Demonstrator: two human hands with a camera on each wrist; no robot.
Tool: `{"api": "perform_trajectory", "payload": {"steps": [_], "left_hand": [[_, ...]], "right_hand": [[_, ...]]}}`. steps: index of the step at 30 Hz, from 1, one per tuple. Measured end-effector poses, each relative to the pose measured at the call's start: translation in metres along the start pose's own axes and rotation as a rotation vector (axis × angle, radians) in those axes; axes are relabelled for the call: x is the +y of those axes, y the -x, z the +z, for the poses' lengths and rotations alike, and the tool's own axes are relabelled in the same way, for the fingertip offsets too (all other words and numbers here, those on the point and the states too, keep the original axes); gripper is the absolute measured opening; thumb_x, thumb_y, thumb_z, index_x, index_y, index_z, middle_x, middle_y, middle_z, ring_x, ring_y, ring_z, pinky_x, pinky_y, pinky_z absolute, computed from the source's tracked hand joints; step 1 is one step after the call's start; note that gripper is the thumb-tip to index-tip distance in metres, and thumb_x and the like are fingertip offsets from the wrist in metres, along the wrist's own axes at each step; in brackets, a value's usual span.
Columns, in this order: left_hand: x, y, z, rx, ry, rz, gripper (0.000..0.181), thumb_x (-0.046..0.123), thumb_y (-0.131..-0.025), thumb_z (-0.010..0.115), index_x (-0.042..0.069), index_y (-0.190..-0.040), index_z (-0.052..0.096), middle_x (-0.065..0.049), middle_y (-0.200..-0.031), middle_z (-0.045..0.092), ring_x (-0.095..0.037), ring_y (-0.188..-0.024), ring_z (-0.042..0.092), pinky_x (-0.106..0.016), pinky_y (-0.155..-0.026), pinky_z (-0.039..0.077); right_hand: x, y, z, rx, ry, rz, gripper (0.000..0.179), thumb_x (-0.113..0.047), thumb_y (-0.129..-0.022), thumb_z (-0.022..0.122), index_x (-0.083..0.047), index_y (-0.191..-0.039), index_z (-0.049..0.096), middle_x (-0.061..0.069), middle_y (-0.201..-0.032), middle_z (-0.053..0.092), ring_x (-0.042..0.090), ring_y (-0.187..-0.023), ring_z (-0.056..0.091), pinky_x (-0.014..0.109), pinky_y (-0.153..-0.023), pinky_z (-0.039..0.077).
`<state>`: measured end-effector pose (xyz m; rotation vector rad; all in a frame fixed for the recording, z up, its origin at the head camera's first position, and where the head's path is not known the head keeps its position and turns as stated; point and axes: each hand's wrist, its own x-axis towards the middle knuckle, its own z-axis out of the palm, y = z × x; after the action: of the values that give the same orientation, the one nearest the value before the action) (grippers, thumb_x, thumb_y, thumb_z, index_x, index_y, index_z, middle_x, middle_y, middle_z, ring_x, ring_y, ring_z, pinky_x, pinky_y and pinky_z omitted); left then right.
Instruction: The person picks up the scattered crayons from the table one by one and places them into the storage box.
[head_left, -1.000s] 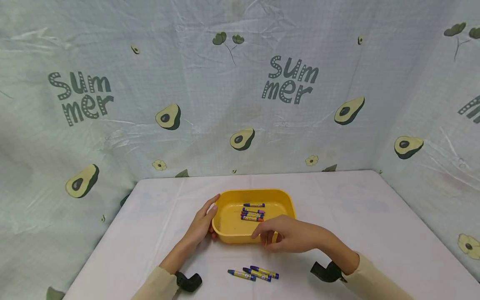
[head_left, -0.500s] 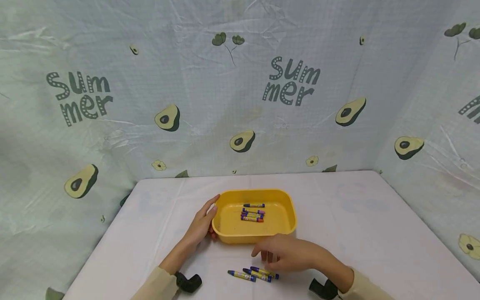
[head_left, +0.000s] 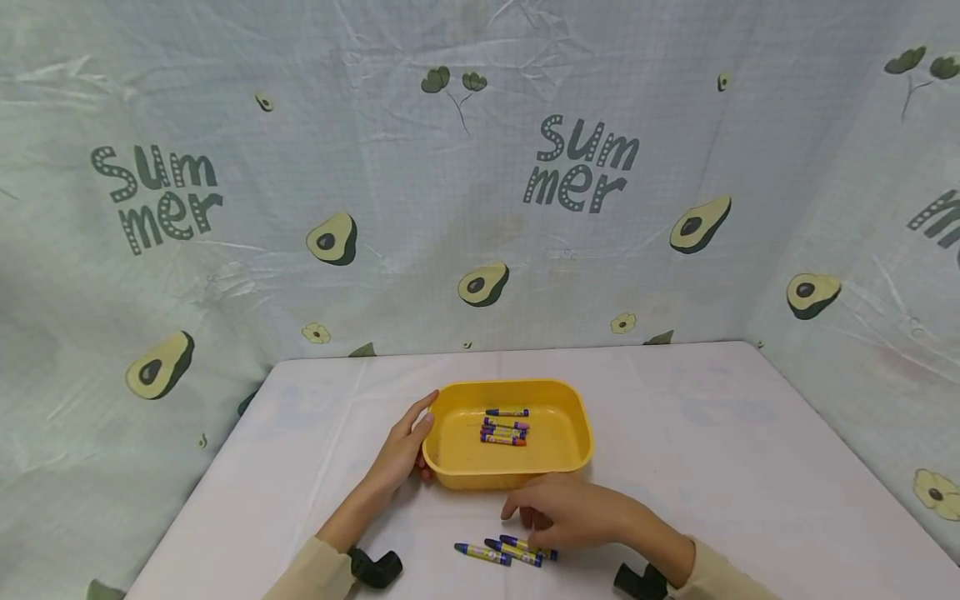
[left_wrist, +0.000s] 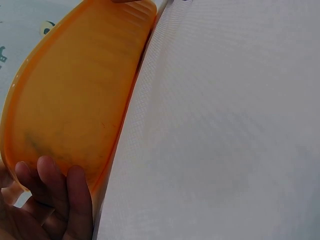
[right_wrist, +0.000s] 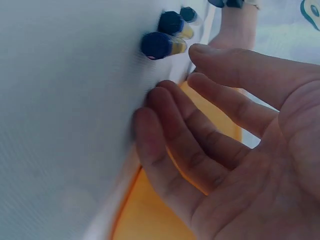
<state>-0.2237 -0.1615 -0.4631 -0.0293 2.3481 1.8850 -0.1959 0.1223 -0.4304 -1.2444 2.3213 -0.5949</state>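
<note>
A yellow plastic tray [head_left: 465, 481] stands on the table with several paper-wrapped crayons [head_left: 503, 440] lying in it. My left hand [head_left: 397, 450] holds the tray at its left side; in the left wrist view, fingers [left_wrist: 77, 195] lie against its wall. In front of the tray are three crayons [head_left: 480, 553] with dark tips, two of them side by side. My right hand [head_left: 573, 510] hovers just over those two, thumb close to the blue crayon ends [right_wrist: 156, 46]. Its fingers [right_wrist: 175, 145] are loosely bent and apart from the thumb, with nothing between them.
A white cloth covers the table [head_left: 675, 433]. Behind it hangs a pale curtain [head_left: 405, 167] printed with avocados and lettering. Black wrist camera mounts [head_left: 375, 568] sit at both wrists.
My right hand has moved from over the tray's front rim down toward the crayons on the table. The left hand and the tray have stayed in place.
</note>
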Motion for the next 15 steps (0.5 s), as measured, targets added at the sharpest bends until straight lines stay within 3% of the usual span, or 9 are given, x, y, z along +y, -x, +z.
{"api": "perform_trajectory", "payload": {"steps": [8,15], "left_hand": [[-0.0016,0.0011,-0.0008,0.001,0.003,-0.004,0.040,0.043,-0.103,0.038,0.046,-0.143,0.035,-0.006,-0.057,0.048,-0.020,-0.046,0.051,-0.032,-0.052,0.051],[-0.0009,-0.0003,-0.0008,0.000,0.009,0.000,0.039,0.043,-0.103,0.038,0.048,-0.141,0.036,-0.007,-0.058,0.049,-0.020,-0.047,0.050,-0.032,-0.052,0.050]], "right_hand": [[0.0063,-0.0049,0.0037,-0.011,-0.031,-0.046,0.030,-0.012,-0.088,0.068,-0.026,-0.114,0.064,-0.012,-0.091,0.063,-0.005,-0.075,0.052,0.014,-0.069,0.049],[0.0073,-0.0052,0.0028,-0.036,-0.066,-0.036,0.031,-0.019,-0.086,0.072,-0.026,-0.115,0.063,-0.015,-0.090,0.061,-0.005,-0.074,0.053,0.014,-0.068,0.049]]}}
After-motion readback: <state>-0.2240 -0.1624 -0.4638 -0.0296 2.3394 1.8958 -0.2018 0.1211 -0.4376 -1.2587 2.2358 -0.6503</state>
